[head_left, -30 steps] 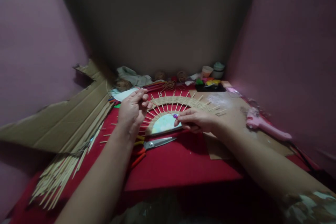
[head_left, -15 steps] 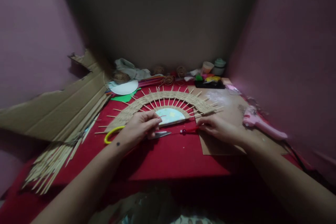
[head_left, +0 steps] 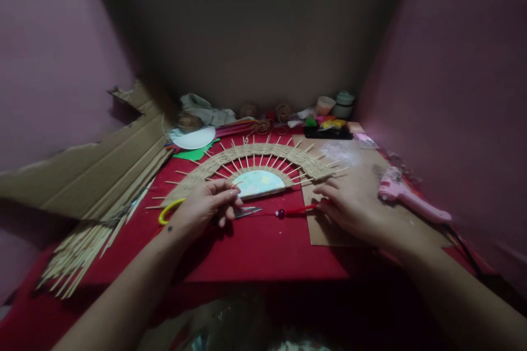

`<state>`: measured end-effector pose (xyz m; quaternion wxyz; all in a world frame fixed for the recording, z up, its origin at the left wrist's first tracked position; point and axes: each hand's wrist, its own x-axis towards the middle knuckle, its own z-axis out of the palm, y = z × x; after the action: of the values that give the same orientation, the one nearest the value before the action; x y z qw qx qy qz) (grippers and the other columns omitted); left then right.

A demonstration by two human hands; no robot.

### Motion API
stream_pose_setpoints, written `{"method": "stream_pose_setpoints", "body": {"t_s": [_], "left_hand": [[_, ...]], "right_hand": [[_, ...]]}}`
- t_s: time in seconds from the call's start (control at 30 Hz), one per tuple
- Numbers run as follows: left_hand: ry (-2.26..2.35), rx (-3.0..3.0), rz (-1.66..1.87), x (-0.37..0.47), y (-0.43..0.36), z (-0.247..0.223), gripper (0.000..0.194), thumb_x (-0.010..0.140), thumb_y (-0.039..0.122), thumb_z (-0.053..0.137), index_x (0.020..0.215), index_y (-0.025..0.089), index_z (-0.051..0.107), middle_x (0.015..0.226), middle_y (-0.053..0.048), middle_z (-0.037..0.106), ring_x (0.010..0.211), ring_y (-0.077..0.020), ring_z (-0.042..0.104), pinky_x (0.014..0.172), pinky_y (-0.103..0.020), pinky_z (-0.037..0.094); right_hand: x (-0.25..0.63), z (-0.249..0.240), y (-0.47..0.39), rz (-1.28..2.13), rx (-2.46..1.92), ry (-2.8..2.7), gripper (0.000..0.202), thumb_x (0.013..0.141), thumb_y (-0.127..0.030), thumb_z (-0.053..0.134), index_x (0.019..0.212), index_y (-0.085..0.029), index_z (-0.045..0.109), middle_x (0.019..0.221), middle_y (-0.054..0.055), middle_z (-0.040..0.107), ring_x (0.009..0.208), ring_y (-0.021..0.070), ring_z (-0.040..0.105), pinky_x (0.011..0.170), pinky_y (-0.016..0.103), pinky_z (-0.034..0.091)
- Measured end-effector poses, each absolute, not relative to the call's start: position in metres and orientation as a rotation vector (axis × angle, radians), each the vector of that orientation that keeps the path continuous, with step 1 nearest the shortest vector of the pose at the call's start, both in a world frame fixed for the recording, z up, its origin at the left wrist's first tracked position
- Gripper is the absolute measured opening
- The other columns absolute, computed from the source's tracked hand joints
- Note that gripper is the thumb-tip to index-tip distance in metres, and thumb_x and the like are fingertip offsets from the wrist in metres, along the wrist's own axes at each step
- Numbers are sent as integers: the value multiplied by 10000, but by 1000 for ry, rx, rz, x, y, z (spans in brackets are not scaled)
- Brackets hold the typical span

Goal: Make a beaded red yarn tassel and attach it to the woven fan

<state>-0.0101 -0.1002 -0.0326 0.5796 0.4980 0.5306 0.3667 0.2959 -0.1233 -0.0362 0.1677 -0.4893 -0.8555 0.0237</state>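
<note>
My left hand [head_left: 212,202] pinches the end of a thin red cord [head_left: 237,184] between thumb and forefinger. Under that hand lies a pair of scissors [head_left: 249,212], its yellow handle showing on the left and its blades pointing right. My right hand [head_left: 348,209] has its fingertips closed on the far end of a red tassel [head_left: 300,209], which carries a dark, shiny bead [head_left: 280,213] at its left end. Just beyond both hands rests a half-round woven fan [head_left: 257,149] with thin sticks radiating out and a pale patterned half-disc [head_left: 261,182] at its centre.
At left, a bundle of thin sticks [head_left: 76,260] lies beside bent cardboard [head_left: 94,167]. A brown board [head_left: 354,162] and a pink glue gun [head_left: 411,197] lie at right. Twine balls [head_left: 282,112], a cup [head_left: 325,105] and a jar [head_left: 345,103] line the back wall.
My right fingers have shifted to the right along the red tassel, so more of it shows. My left hand has moved slightly left with the cord end. The view has shifted a little.
</note>
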Motion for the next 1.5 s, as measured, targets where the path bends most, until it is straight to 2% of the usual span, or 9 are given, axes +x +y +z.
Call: {"method": "stream_pose_setpoints", "body": {"t_s": [0.13,0.37,0.5,0.57,0.77,0.87,1.0,1.3,1.5], "left_hand": [[1263,1196,834,-11,-100,-33,205,757,324,705,749,135,625,482,-31,618,322,-70,484,318,-125,326],[1384,1249,892,-13,-102,-31,246,738,369,714,767,146,615,431,30,533,292,-38,354,294,-121,217],[1435,1231,887,-21,-96,-32,228,715,347,701,790,156,602,402,51,486,273,-46,305,278,-139,182],[1458,1216,925,-25,-93,-30,231,688,308,696,829,164,584,449,44,527,281,-54,341,277,-144,202],[1597,1219,1132,-35,-86,-15,291,652,215,676,913,164,558,631,32,612,390,-72,506,367,-172,406],[1670,1297,1237,-42,-81,-7,222,676,222,650,880,158,591,679,23,631,376,-47,474,352,-156,364],[1819,1542,1326,-52,-70,6,151,692,244,624,809,149,630,577,33,581,372,-53,453,338,-153,308],[2047,1899,1146,-67,-24,36,204,752,243,531,860,154,680,587,15,631,450,-97,522,450,-194,405],[2284,1965,762,-80,14,39,162,785,176,570,854,170,716,633,18,680,594,-135,641,628,-220,480]], "right_hand": [[295,-32,-128,71,-1319,-2401,259,883,-189,497,1090,-149,647,1061,141,628,978,269,564,835,419,455],[263,-16,-120,80,-1206,-2597,182,903,-209,521,951,-156,688,1008,119,647,898,229,577,779,359,443],[244,-16,-100,184,-1170,-2657,163,873,-141,541,899,-144,701,977,111,669,865,203,587,756,320,432],[234,-17,-93,173,-1159,-2664,180,863,-121,536,884,-149,713,971,110,675,837,196,585,734,312,425],[222,-28,-83,72,-1034,-2604,215,871,-91,511,820,-150,712,936,112,684,831,197,567,745,315,423],[225,-40,-77,67,-981,-2510,245,881,-86,482,793,-143,704,910,111,686,833,201,561,761,330,440],[230,-52,-71,121,-910,-2409,256,895,-98,469,811,-154,704,906,108,686,855,201,568,761,341,453],[234,-65,-71,220,-741,-2257,224,917,-86,456,874,-141,668,872,100,675,818,205,575,726,361,497],[236,-69,-73,277,-715,-2128,189,898,-60,493,999,-136,633,959,114,653,895,208,583,765,362,524]]}}
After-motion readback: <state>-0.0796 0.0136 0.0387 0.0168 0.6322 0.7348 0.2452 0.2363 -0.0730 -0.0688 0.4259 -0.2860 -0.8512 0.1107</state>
